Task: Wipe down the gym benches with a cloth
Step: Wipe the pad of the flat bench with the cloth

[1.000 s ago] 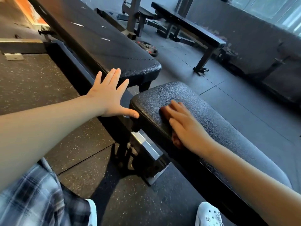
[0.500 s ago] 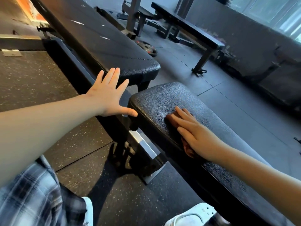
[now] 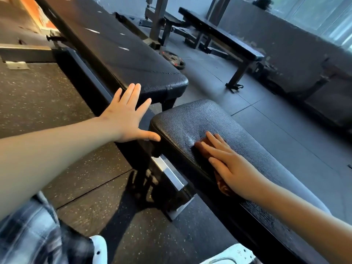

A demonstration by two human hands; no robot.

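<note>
The right hand point(image 3: 234, 168) is lying flat, fingers straight, pressing a rust-brown cloth point(image 3: 204, 147) onto the worktop point(image 3: 190, 119), a black cushion of pebbled leatherette with a rounded end. The cloth is sitting near the worktop's left edge, mostly hidden. The worktop's long axis is running from lower right up toward centre. The left hand point(image 3: 125, 117) is spreading its fingers wide, thumb tip touching the worktop's corner. Speckled rubber floor point(image 3: 57, 96) is lying beneath.

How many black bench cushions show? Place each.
3: textured black cushion under the right hand; long black cushion beyond the left hand; far black bench cushion. Others may be hidden.
</note>
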